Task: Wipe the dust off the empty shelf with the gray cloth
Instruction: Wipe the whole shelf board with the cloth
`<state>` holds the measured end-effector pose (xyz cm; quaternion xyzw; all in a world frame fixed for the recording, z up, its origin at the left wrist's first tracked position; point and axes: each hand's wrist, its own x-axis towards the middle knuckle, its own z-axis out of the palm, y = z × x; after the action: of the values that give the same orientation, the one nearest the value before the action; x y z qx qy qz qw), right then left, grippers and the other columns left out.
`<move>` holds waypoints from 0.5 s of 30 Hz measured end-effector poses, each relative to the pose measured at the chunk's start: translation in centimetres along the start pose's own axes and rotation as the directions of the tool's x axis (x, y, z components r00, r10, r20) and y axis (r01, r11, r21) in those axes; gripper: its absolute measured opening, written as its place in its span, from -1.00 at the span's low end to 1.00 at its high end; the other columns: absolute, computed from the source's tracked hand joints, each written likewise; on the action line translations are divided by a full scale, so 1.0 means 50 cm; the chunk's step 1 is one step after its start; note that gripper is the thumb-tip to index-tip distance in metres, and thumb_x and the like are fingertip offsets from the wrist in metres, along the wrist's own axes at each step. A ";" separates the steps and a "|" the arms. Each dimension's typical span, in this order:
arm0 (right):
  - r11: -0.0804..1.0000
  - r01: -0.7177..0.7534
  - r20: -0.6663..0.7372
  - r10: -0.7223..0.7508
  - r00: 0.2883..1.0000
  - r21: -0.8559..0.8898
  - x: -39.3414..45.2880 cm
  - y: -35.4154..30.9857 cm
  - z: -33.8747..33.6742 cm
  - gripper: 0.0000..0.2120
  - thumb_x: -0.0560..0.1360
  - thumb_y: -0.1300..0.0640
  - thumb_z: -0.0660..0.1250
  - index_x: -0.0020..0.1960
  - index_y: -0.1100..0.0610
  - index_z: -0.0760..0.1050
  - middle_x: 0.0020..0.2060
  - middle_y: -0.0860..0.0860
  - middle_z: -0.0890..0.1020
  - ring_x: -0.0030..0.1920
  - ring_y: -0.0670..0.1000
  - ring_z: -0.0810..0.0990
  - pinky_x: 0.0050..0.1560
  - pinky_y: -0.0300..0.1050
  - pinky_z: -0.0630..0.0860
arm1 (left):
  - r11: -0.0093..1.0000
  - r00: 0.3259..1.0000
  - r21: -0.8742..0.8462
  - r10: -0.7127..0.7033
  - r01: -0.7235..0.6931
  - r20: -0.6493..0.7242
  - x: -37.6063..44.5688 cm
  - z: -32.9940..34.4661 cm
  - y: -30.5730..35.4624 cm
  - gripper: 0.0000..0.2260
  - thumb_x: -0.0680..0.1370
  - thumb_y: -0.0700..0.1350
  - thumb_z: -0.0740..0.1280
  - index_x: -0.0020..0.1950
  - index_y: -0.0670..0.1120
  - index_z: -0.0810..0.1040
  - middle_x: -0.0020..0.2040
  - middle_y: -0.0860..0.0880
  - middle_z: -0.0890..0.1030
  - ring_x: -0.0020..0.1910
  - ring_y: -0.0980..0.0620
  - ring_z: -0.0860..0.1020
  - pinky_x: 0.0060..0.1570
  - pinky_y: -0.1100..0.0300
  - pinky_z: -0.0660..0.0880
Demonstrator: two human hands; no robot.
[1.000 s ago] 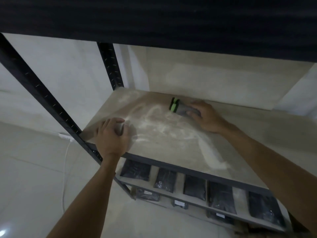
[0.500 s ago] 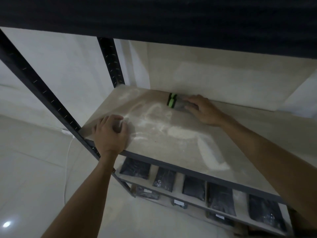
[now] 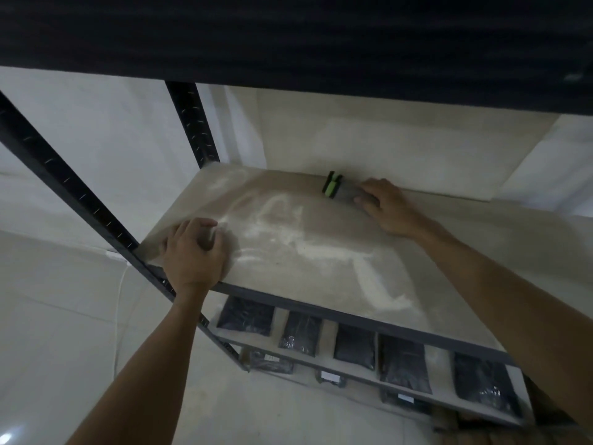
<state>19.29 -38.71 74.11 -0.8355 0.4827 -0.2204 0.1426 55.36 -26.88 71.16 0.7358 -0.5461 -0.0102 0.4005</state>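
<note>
The empty shelf (image 3: 321, 258) is a pale board in a dark metal rack, streaked with white dust across its middle and front. The gray cloth (image 3: 345, 192), with a green and black edge on its left side, lies at the back of the board against the rear wall. My right hand (image 3: 385, 207) presses down on the cloth with its fingers over it. My left hand (image 3: 192, 252) rests on the front left corner of the shelf, fingers loosely curled with nothing in them.
A dark rack post (image 3: 67, 194) slants up on the left and another post (image 3: 192, 123) stands at the back. A dark upper shelf (image 3: 288, 36) hangs overhead. The lower shelf (image 3: 327, 361) holds several black packets. A white cable (image 3: 118, 284) hangs on the left.
My right hand has pushed the cloth from the middle of the board back to the rear wall. My left hand has stayed at the front left corner.
</note>
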 end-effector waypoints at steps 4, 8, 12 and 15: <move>0.995 0.090 0.067 -0.092 0.993 0.040 -0.081 -0.039 0.033 -0.58 0.66 -0.07 0.14 0.39 0.13 0.48 0.13 0.06 0.59 0.11 0.06 0.50 0.14 -0.03 0.44 | 1.000 1.000 0.002 -0.005 0.005 0.004 0.000 0.001 -0.003 -0.90 0.56 0.03 0.39 0.01 0.03 0.61 -0.04 0.02 0.66 0.08 -0.10 0.55 0.19 -0.07 0.41; 0.963 0.242 0.134 -0.258 0.957 0.121 -0.154 -0.108 0.030 -0.65 0.66 0.02 0.22 0.40 0.10 0.48 0.07 0.03 0.59 0.04 0.02 0.52 0.11 -0.09 0.48 | 1.000 1.000 0.008 -0.019 0.019 0.012 0.000 -0.002 -0.001 -0.90 0.56 0.01 0.40 0.02 0.02 0.62 -0.05 0.00 0.66 0.09 -0.13 0.55 0.19 -0.10 0.42; 0.980 0.152 0.011 -0.155 0.988 0.128 -0.123 -0.090 -0.032 -0.67 0.64 0.05 0.23 0.32 0.17 0.54 0.07 0.07 0.61 0.02 0.02 0.55 0.04 -0.18 0.45 | 1.000 0.999 0.004 -0.026 0.026 0.020 -0.001 -0.004 0.004 -0.91 0.54 -0.02 0.40 0.01 0.02 0.62 -0.05 0.00 0.65 0.09 -0.14 0.55 0.18 -0.12 0.43; 0.999 -0.031 -0.114 0.033 0.993 0.022 -0.101 -0.023 -0.070 -0.68 0.61 0.07 0.22 0.22 0.22 0.58 0.03 0.12 0.61 0.01 0.12 0.58 -0.08 -0.17 0.38 | 1.000 0.999 -0.005 -0.026 0.026 0.024 0.001 -0.004 0.001 -0.92 0.53 -0.02 0.39 0.01 0.03 0.61 -0.05 0.00 0.65 0.09 -0.14 0.55 0.19 -0.15 0.45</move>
<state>16.17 -33.87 76.47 -0.8123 0.5010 -0.2704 0.1266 55.44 -26.82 71.36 0.7416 -0.5412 -0.0257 0.3955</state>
